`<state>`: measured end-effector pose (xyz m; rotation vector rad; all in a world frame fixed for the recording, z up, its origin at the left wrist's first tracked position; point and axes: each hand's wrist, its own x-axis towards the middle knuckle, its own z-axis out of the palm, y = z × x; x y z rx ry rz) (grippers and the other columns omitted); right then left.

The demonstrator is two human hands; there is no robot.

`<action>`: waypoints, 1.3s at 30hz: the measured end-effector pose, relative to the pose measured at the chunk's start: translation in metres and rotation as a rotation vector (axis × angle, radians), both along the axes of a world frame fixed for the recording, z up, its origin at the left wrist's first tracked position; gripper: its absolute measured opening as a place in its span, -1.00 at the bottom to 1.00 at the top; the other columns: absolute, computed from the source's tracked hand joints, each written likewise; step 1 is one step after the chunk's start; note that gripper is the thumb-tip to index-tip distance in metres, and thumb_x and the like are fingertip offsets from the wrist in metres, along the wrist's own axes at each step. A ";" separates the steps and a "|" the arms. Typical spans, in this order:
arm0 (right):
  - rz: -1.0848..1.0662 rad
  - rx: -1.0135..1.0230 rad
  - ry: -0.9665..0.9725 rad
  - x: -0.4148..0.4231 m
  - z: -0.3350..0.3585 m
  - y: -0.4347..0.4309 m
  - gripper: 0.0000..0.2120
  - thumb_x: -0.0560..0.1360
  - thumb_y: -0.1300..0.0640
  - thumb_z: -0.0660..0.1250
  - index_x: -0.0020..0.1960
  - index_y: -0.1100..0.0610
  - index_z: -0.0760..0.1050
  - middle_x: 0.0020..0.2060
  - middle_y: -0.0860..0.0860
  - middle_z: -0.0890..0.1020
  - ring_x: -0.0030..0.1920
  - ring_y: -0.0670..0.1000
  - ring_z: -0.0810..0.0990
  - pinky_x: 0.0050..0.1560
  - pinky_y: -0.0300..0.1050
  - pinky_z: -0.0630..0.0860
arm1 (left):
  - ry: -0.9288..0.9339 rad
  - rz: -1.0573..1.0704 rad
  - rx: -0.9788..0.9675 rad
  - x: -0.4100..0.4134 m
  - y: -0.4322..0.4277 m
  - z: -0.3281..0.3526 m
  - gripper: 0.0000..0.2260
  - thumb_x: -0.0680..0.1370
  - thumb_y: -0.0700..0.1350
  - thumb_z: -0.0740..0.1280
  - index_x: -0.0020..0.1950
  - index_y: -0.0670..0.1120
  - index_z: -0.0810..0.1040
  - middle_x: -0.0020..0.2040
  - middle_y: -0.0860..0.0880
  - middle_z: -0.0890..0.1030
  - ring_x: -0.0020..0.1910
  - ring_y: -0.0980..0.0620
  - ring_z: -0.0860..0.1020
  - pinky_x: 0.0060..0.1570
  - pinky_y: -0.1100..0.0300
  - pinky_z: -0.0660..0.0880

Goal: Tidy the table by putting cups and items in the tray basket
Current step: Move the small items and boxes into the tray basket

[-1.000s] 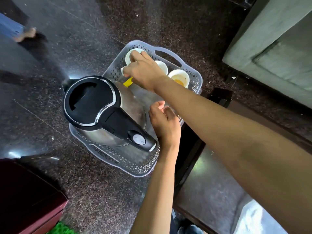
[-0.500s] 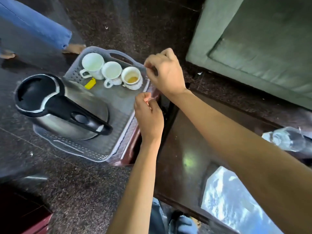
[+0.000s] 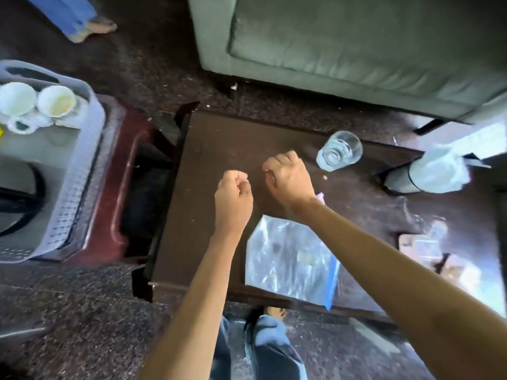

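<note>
Item: glass (image 3: 338,154), upright on table (image 3: 208,160), just beyond right hand (image 3: 288,179).
Left hand (image 3: 233,198), right hand: fingers curled, nothing seen held in either.
Basket (image 3: 87,160) at left; cups (image 3: 56,104) at its far end, kettle (image 3: 16,200) nearer.
I judge best: right hand grips glass round its wall, carries it level, sets it beside cups, clear of kettle.
Change: half second ago both hands at basket edge; now over table.

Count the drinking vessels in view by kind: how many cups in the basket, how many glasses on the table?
Cups: 2
Glasses: 1
Total: 3
</note>
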<state>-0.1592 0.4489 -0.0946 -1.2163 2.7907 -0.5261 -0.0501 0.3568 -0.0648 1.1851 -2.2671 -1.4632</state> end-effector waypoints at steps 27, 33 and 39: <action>-0.465 -0.176 -0.544 -0.020 -0.035 0.060 -0.89 0.47 0.12 0.33 -0.06 0.12 0.60 -0.18 -0.01 0.66 -0.20 -0.01 0.58 -0.01 -0.05 0.57 | -0.115 0.048 -0.020 -0.010 0.021 -0.027 -0.81 0.57 -0.23 0.22 0.16 -0.19 0.49 0.13 -0.12 0.55 0.08 -0.02 0.54 -0.01 0.31 0.39; -0.201 -0.305 -0.493 -0.033 0.025 -0.051 -0.88 0.49 0.13 0.33 -0.03 0.07 0.62 -0.18 -0.09 0.62 -0.22 -0.11 0.53 -0.06 -0.33 0.47 | -0.017 0.298 -0.087 0.008 -0.077 0.011 -0.78 0.59 -0.21 0.23 0.21 -0.22 0.46 0.15 -0.13 0.52 -0.06 0.09 0.47 -0.24 0.65 0.30; 0.043 -0.423 -0.423 -0.022 0.077 -0.176 -0.90 0.49 0.17 0.33 -0.07 0.09 0.63 -0.24 -0.10 0.60 -0.22 -0.08 0.50 -0.09 -0.40 0.42 | 0.105 0.524 -0.104 0.037 -0.160 0.051 -0.78 0.57 -0.17 0.22 0.20 -0.17 0.41 0.14 -0.10 0.53 -0.01 0.06 0.50 -0.19 0.61 0.32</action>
